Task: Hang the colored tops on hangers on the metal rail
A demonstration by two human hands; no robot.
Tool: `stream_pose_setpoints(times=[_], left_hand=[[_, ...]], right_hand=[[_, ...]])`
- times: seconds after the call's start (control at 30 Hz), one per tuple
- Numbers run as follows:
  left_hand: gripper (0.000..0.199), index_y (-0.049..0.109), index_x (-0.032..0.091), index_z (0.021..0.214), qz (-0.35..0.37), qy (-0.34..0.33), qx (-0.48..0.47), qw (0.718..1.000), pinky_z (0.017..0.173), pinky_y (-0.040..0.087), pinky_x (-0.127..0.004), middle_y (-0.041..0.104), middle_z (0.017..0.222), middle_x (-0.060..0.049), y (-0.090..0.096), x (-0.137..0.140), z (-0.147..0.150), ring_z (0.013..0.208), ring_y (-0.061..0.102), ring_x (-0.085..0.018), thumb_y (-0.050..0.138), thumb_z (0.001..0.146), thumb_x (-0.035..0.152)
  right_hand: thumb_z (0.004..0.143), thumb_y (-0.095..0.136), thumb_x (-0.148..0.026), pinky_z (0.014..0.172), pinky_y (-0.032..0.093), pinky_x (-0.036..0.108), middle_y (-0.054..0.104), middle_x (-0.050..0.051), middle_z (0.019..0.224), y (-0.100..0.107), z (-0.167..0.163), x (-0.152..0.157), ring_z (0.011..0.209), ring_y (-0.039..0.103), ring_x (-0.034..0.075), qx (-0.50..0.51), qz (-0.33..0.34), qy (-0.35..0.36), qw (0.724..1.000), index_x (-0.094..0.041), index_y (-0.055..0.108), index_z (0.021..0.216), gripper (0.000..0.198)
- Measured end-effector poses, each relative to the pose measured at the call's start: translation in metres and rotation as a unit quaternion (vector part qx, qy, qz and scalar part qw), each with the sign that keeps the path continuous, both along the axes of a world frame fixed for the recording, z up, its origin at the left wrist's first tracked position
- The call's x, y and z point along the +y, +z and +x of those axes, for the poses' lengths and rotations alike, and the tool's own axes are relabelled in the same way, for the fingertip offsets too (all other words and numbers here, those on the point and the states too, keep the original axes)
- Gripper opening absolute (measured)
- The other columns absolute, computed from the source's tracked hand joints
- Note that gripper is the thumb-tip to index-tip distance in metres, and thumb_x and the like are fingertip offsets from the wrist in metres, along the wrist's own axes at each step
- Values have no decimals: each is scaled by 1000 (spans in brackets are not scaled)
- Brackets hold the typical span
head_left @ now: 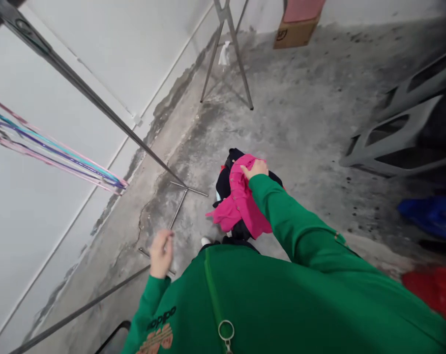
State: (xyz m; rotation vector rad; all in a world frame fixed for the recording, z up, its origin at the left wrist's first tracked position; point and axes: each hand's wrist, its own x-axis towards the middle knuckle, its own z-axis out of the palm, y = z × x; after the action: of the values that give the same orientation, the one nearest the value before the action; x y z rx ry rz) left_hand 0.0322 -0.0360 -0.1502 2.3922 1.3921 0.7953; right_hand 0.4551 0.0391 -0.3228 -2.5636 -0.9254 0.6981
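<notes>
My right hand point(255, 168) is closed on the upper part of a bright pink garment point(241, 191), which has a row of buttons down it. The garment hangs over a heap of dark clothes point(223, 184) low in front of me, with bits of red and white at its edge. What supports the heap is hidden. My left hand point(161, 253) is out to the left, apart from the clothes, over the metal rack's foot. It is blurred and its fingers look curled; nothing shows in it.
A metal rack pole point(97, 103) slants across the left, with colourful hangers point(60, 142) beside it. Another stand point(228, 54) is near the wall, by a cardboard box point(296, 32). At right are grey plastic stools point(388, 132), a blue bag point(432, 216) and something red point(434, 290).
</notes>
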Motion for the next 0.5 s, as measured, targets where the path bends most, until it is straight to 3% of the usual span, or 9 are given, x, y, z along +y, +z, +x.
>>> stream_pose_setpoints(times=[0.1, 0.17, 0.27, 0.4, 0.5], left_hand=[[30, 68, 18, 85, -126, -85, 44, 987, 73, 59, -29, 73, 84, -7, -38, -48, 17, 80, 70, -17, 42, 92, 30], [30, 69, 19, 93, -170, -112, 62, 977, 78, 59, -30, 74, 90, -9, -43, -61, 24, 86, 71, -18, 41, 92, 30], [28, 69, 23, 99, -186, -83, 68, 977, 86, 58, -37, 73, 99, -10, -33, -60, 25, 96, 69, -23, 43, 91, 30], [28, 69, 26, 95, -221, -32, 28, 974, 89, 55, -41, 73, 95, -9, -23, -40, 19, 95, 68, -24, 43, 90, 35], [30, 68, 23, 93, -239, -41, 11, 970, 92, 53, -41, 72, 94, -10, -24, -9, 24, 96, 67, -24, 43, 89, 39]], right_hand=[[66, 74, -48, 109, 25, 52, 44, 31, 135, -4, -12, 25, 130, 38, 42, 54, 8, 2, 999, 2, 40, 135, 92], [61, 78, -39, 107, 26, 56, 51, 32, 127, -5, -20, 29, 124, 44, 43, 101, 9, -9, 995, 2, 49, 127, 82], [76, 66, -41, 103, 35, 54, 60, 21, 117, 8, -18, 19, 116, 54, 33, 173, 57, -31, 983, -7, 58, 115, 53], [82, 50, -41, 92, 48, 45, 66, 10, 99, 58, 0, -20, 99, 62, 24, 278, 209, -26, 937, -11, 59, 110, 41], [79, 48, -38, 85, 52, 41, 67, 9, 96, 104, 4, -60, 92, 65, 24, 359, 325, 11, 875, -15, 62, 102, 35]])
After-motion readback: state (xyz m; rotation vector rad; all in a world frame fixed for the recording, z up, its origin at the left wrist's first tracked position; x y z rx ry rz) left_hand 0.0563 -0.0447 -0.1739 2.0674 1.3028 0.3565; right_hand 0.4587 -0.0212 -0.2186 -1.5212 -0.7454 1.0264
